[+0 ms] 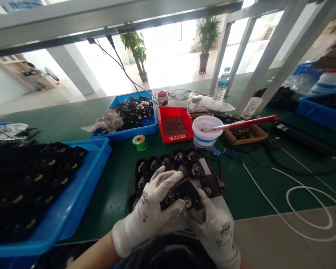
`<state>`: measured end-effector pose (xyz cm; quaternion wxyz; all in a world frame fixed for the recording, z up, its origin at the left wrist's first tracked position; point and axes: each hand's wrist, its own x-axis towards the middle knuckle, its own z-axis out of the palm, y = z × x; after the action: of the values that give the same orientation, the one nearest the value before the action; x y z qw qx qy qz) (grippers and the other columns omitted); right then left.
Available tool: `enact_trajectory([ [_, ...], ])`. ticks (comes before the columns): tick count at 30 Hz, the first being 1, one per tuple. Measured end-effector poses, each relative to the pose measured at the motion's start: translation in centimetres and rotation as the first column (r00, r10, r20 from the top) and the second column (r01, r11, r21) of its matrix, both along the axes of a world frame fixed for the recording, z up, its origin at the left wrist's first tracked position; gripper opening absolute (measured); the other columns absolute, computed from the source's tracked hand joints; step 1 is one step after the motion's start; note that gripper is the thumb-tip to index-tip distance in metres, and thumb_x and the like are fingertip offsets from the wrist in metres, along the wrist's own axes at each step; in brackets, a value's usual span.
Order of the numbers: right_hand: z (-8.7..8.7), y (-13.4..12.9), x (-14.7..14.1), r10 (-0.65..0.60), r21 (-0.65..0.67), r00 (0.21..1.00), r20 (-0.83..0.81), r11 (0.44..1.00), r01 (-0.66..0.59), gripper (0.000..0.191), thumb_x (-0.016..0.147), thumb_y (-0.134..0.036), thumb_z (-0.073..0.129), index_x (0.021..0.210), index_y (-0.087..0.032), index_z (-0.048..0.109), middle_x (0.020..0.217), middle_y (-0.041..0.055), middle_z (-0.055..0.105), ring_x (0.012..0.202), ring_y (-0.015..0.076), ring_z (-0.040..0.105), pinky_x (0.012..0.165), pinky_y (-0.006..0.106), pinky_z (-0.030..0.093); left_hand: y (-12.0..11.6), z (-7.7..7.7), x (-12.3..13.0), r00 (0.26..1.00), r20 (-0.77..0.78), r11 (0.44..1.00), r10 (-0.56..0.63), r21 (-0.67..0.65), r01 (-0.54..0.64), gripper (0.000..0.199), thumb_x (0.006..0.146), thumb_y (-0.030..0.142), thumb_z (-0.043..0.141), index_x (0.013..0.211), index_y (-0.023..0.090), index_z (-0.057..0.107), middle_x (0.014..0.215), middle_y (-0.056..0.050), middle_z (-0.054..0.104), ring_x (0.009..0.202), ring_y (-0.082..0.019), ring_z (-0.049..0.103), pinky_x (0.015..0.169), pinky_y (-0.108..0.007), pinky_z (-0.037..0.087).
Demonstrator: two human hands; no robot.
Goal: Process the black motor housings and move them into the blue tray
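Observation:
Both my hands wear white gloves with dark printing. My right hand (215, 224) grips a squarish black plastic part (192, 192) by its right and lower edges. A small round metal piece (187, 201) sits on that part, near its lower left. My left hand (156, 198) has its thumb beside the metal piece and its fingers bent over the part's upper left side. Beneath and beyond the hands, several similar black housings (196, 169) with metal pieces inside stand in rows. A white sheet (220, 203) shows partly under them.
Left is a blue tray (98, 164) of black parts. Behind stand another blue tray (140, 130), a solder spool (140, 143), a red bin (175, 139) of small pieces, and a white tub (205, 130) with a red-handled brush (249, 121). Cables (257, 186) lie right.

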<state>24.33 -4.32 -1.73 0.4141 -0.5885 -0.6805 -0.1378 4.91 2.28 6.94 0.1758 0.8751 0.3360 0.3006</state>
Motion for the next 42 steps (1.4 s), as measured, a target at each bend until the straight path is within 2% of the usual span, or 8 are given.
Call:
enact_trajectory([
  [3, 1.2, -0.9, 0.3, -0.059, -0.036, 0.994, -0.089, 0.998, 0.056, 0.054, 0.104, -0.056, 0.053, 0.12, -0.007, 0.067, 0.082, 0.0156, 0.082, 0.048, 0.024, 0.074, 0.047, 0.033, 0.06, -1.2, -0.1, -1.1, 0.981, 0.148, 0.982, 0.127, -0.161, -0.102, 0.061, 0.095, 0.025, 0.067, 0.153, 0.023, 0.046, 0.152, -0.015, 0.055, 0.145, -0.032, 0.051, 0.12, -0.053, 0.046],
  [6, 2.5, -2.0, 0.6, 0.028, -0.158, 0.974, -0.224, 0.985, -0.065, 0.053, 0.097, -0.052, 0.064, 0.126, -0.009, 0.065, 0.09, 0.0154, 0.083, 0.061, 0.0251, 0.079, 0.052, 0.029, 0.064, -2.5, -0.6, -1.6, 0.945, 0.29, 0.914, 0.149, -0.406, -0.02, 0.073, 0.096, 0.039, 0.072, 0.159, 0.024, 0.039, 0.16, -0.016, 0.048, 0.147, -0.035, 0.048, 0.123, -0.053, 0.042],
  [12, 5.3, -3.2, 0.5, 0.331, -0.21, 0.864, -0.379, 0.879, -0.429, 0.056, 0.089, -0.036, 0.074, 0.14, -0.021, 0.057, 0.108, 0.0094, 0.083, 0.083, 0.0254, 0.083, 0.07, 0.025, 0.067, -4.2, -1.1, -2.2, 0.833, 0.53, 0.507, 0.158, -0.768, 0.392, 0.104, 0.074, 0.054, 0.093, 0.16, 0.03, 0.04, 0.154, -0.013, 0.057, 0.141, -0.035, 0.056, 0.116, -0.043, 0.048],
  [15, 6.3, -3.2, 0.9, 0.437, -0.217, 0.773, -0.459, 0.789, -0.575, 0.066, 0.094, -0.055, 0.072, 0.148, -0.024, 0.051, 0.111, 0.0082, 0.081, 0.081, 0.0228, 0.082, 0.067, 0.023, 0.066, -4.9, -1.6, -2.5, 0.762, 0.587, 0.407, 0.274, -0.789, 0.461, 0.091, 0.068, 0.045, 0.1, 0.146, 0.031, 0.056, 0.142, -0.008, 0.066, 0.126, -0.03, 0.066, 0.105, -0.037, 0.054],
  [18, 7.1, -3.2, 1.4, 0.447, -0.209, 0.833, -0.328, 0.825, -0.525, 0.075, 0.095, -0.069, 0.064, 0.152, -0.023, 0.048, 0.101, 0.0077, 0.077, 0.075, 0.0224, 0.078, 0.062, 0.028, 0.063, -5.5, -2.2, -2.5, 0.738, 0.574, 0.46, 0.354, -0.794, 0.397, 0.082, 0.066, 0.039, 0.102, 0.138, 0.03, 0.062, 0.133, -0.005, 0.069, 0.115, -0.026, 0.069, 0.097, -0.031, 0.056],
  [24, 9.7, -2.8, 1.0, 0.599, -0.264, 0.8, 0.03, 0.776, -0.572, 0.03, 0.107, -0.019, 0.048, 0.136, -0.018, 0.057, 0.097, 0.0081, 0.074, 0.071, 0.0204, 0.073, 0.06, 0.032, 0.058, -5.8, -2.3, -2.5, 0.803, 0.523, 0.539, 0.286, -0.781, 0.316, 0.077, 0.065, 0.021, 0.101, 0.132, 0.027, 0.064, 0.128, -0.005, 0.069, 0.117, -0.026, 0.067, 0.099, -0.033, 0.055],
  [32, 10.0, -2.8, 0.6, 0.533, -0.203, 0.821, 0.203, 0.843, -0.497, 0.024, 0.11, -0.025, 0.042, 0.124, -0.017, 0.06, 0.092, 0.009, 0.077, 0.068, 0.0216, 0.075, 0.057, 0.033, 0.056, -5.8, -2.4, -3.1, 0.843, 0.491, 0.647, 0.221, -0.72, 0.25, 0.076, 0.067, 0.022, 0.101, 0.133, 0.029, 0.064, 0.132, -0.004, 0.069, 0.116, -0.024, 0.068, 0.1, -0.03, 0.056],
  [42, 8.6, -3.0, 0.1, 0.507, -0.283, 0.862, 0.025, 0.83, -0.48, 0.031, 0.097, -0.014, 0.057, 0.123, -0.026, 0.067, 0.085, 0.0044, 0.075, 0.063, 0.0193, 0.073, 0.054, 0.025, 0.06, -5.5, -2.1, -3.3, 0.866, 0.466, 0.701, 0.179, -0.678, 0.221, 0.076, 0.063, 0.023, 0.103, 0.13, 0.027, 0.068, 0.127, -0.003, 0.073, 0.117, -0.025, 0.071, 0.102, -0.029, 0.056],
])
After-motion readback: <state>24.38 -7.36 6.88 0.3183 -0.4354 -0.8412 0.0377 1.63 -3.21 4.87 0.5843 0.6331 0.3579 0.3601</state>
